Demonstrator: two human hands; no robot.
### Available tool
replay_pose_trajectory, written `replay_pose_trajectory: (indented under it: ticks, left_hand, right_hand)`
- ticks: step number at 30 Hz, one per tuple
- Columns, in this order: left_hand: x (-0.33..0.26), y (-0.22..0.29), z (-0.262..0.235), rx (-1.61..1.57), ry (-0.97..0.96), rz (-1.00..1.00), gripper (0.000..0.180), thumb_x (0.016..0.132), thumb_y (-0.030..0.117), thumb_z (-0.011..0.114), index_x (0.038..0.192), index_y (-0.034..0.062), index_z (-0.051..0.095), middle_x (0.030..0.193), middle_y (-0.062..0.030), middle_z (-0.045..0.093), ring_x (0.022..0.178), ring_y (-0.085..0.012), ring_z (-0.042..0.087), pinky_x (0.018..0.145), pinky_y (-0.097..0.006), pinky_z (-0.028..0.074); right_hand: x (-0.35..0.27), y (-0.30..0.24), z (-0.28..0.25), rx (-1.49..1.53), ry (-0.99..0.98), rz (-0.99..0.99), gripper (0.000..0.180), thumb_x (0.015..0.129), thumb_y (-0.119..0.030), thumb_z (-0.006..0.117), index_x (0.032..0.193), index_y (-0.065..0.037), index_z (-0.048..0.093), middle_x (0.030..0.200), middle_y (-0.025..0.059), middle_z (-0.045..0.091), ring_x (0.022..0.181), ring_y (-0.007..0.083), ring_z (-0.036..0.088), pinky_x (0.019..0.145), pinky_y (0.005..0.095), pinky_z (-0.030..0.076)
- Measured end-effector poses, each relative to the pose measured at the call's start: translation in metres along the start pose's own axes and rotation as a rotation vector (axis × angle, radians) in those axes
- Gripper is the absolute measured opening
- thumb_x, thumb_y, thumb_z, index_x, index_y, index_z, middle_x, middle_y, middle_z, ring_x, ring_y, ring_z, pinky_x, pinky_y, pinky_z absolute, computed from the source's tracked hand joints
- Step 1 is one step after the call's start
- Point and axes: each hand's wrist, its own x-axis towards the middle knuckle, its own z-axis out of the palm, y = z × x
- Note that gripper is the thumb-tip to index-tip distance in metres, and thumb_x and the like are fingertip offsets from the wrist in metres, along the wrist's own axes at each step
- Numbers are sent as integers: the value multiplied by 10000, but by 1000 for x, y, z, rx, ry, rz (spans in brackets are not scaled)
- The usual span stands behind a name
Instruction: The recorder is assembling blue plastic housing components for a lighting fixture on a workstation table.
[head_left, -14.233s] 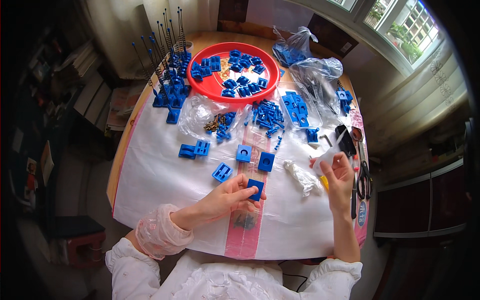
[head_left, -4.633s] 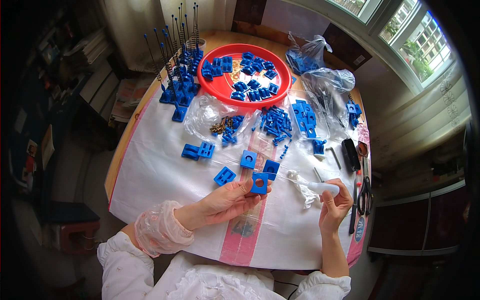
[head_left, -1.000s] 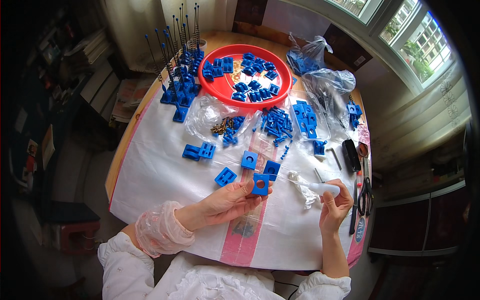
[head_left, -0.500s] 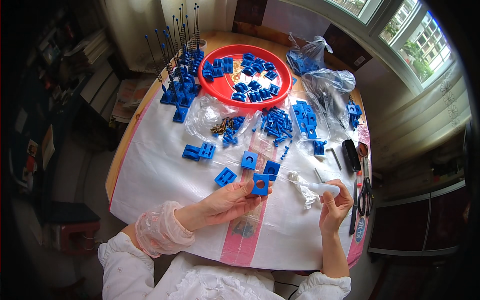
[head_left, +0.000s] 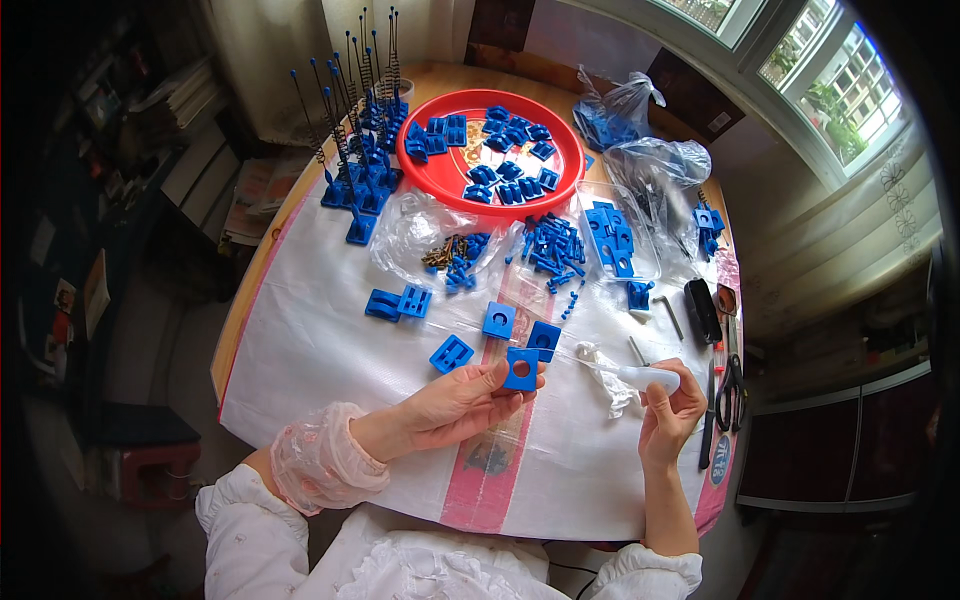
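Note:
Between the thumb and fingers of my left hand point(head_left: 462, 410) is a small blue square plastic piece point(head_left: 513, 382) with a round hole. My right hand point(head_left: 670, 418) grips a whitish squeeze bottle point(head_left: 640, 377); its long thin nozzle points left toward the held piece. Whether the tip touches it is too fine to tell. Just beyond my left hand lie a blue square with a dark round recess point(head_left: 543, 340), another blue square point(head_left: 498, 320) and a slotted blue piece point(head_left: 451, 355). Crumpled white tissue point(head_left: 606, 380) rests left of the bottle.
A red tray point(head_left: 408, 160) of blue parts stands at the back. Springy rods on blue bases point(head_left: 358, 190) rise at far left. Small blue pegs point(head_left: 555, 245) and a clear box point(head_left: 650, 265) sit mid-table. Scissors point(head_left: 734, 390) and a black case point(head_left: 702, 310) lie right.

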Motion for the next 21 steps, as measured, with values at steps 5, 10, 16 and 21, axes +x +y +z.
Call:
replay_pose_trajectory:
  ticks: [5, 10, 16, 21]
  left_hand:
    - [-1, 0, 2, 2, 13, -2, 424, 1026, 269, 501, 1366, 16, 494, 1260, -79, 588, 1118, -113, 593, 959, -185, 542]
    - [-1, 1, 3, 11, 24, -4, 422, 1027, 269, 499, 1366, 18, 493, 1264, -79, 586, 1122, -112, 591, 960, -187, 542]
    - [0, 0, 1, 5, 13, -4, 427, 1024, 272, 503, 1369, 20, 491, 1269, -79, 584, 1131, -110, 587, 962, -187, 539]
    - [0, 1, 2, 18, 14, -10, 434, 1024, 276, 503, 1374, 21, 487, 1272, -77, 583, 1133, -109, 586, 962, -185, 538]
  right_hand:
    - [0, 1, 0, -12, 3, 6, 193, 827, -49, 764, 955, 44, 654, 872, 51, 589, 693, 83, 513, 589, 215, 386]
    - [0, -2, 2, 1, 6, 5, 187, 826, -42, 761, 950, 45, 652, 864, 47, 585, 690, 81, 509, 588, 217, 380]
    - [0, -1, 1, -5, -3, 8, 184, 828, -43, 759, 948, 46, 651, 864, 46, 583, 691, 83, 508, 593, 218, 379]
    - [0, -1, 1, -4, 0, 6, 184, 830, -45, 757, 951, 45, 650, 876, 50, 586, 695, 83, 510, 594, 218, 382]
